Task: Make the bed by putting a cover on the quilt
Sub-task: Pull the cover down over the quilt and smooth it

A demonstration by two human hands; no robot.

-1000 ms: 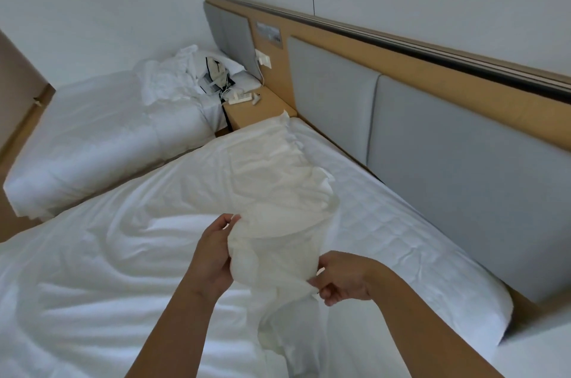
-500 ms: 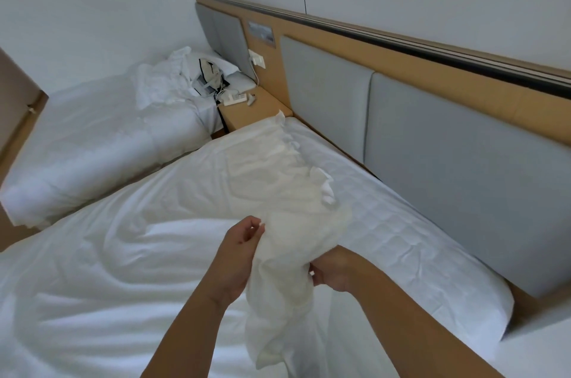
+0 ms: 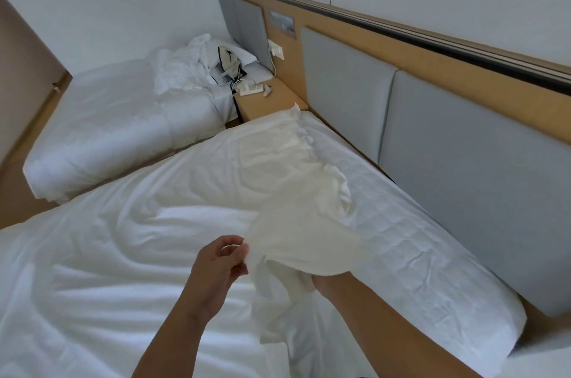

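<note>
White bedding (image 3: 123,269) fills the lower left half of the frame, rumpled in long soft folds across the near bed. To its right, a strip of bare quilted mattress (image 3: 432,254) runs along the grey padded headboard (image 3: 463,146). A second bed (image 3: 108,118) lies unmade in the upper left.

A cream cloth (image 3: 296,207) lies on top of the bedding, from just beside the nightstand (image 3: 272,99) down to the frame's lower centre, where its near end is lifted. (Whether it is the quilt's own edge or part of the cover cannot be told from here.)

The left hand (image 3: 216,272) is at centre bottom. Its thumb and curled fingertips (image 3: 238,249) pinch the cloth's left edge, though blur softens the contact. The right hand (image 3: 324,285) is just right of it and sunk into the folds. Its fingers are hidden, but the cloth gathers to it and hangs below, so it appears to clutch a bunch.

The cloth looks thin, light and limp. It will probably sag and twist wherever it is unsupported, and it is likely to slide on the smooth bedding. A corner or seam would give better hold than mid-fabric. With both hands spread along one edge, the cloth could be shaken flat.
</note>
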